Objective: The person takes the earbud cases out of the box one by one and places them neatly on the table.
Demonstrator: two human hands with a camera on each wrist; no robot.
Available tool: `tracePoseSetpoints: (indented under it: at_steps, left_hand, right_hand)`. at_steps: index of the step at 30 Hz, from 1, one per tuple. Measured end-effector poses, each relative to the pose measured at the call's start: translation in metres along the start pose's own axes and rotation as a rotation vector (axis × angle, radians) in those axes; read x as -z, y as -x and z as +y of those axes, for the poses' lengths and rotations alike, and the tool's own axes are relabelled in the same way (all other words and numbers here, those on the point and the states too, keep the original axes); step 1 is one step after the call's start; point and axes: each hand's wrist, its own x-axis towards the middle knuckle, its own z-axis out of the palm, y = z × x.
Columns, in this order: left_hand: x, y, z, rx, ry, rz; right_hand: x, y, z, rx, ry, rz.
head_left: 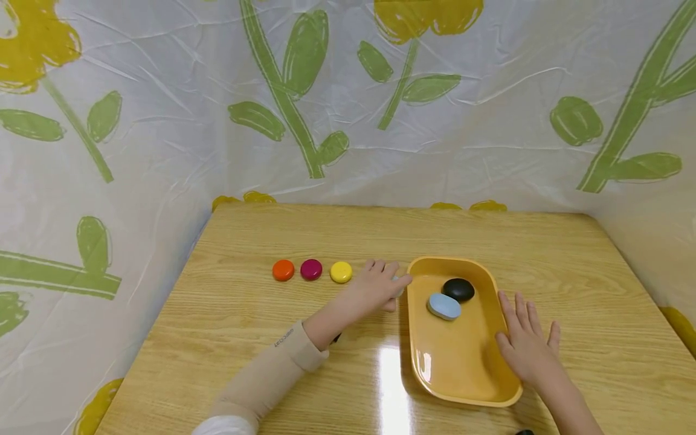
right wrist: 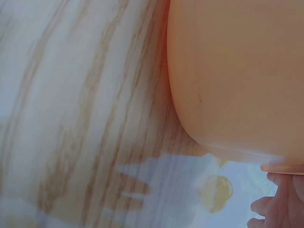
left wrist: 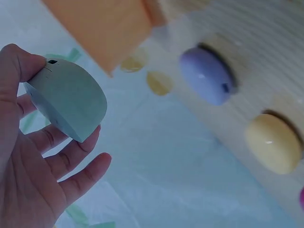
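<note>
My left hand point(head_left: 375, 286) is beside the left rim of the orange tray point(head_left: 459, 368). Between thumb and fingers it pinches a pale green, round-sided piece with a flat face point(left wrist: 71, 97), which mostly hides behind the hand in the head view. In the tray lie a black oval piece point(head_left: 458, 290) and a light blue oval piece point(head_left: 444, 307). My right hand point(head_left: 526, 347) rests against the tray's right rim, its fingers extended; part of that hand point(right wrist: 280, 202) shows low in the right wrist view.
Left of the tray, an orange disc point(head_left: 283, 270), a magenta disc point(head_left: 312, 270) and a yellow disc point(head_left: 341, 272) form a row on the wooden table point(head_left: 244, 350). A purple piece point(left wrist: 206, 76) lies beside the yellow one, hidden in the head view. Flowered sheeting point(head_left: 179, 109) surrounds the table.
</note>
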Motion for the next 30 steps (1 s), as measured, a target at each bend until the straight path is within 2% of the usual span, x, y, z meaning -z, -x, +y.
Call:
tracePoseSetpoints:
  at_steps: [6, 11, 17, 26, 30]
  left_hand:
    - [-0.029, 0.005, -0.005, -0.009, -0.060, -0.040]
    - [-0.045, 0.005, -0.002, -0.038, -0.090, -0.134]
    - [-0.052, 0.003, 0.005, -0.034, -0.050, -0.221]
    - [-0.055, 0.001, 0.008, -0.008, -0.062, -0.235]
    - [-0.053, 0.002, 0.007, -0.003, -0.029, -0.246]
  right_hand:
    - [-0.001, 0.000, -0.001, -0.002, -0.004, 0.003]
    - [-0.001, 0.000, -0.001, -0.002, -0.008, -0.004]
    - [-0.001, 0.000, -0.002, -0.002, -0.008, -0.011]
    - [-0.001, 0.000, -0.003, -0.023, 0.056, -0.009]
    - [-0.001, 0.001, -0.004, -0.028, 0.076, -0.003]
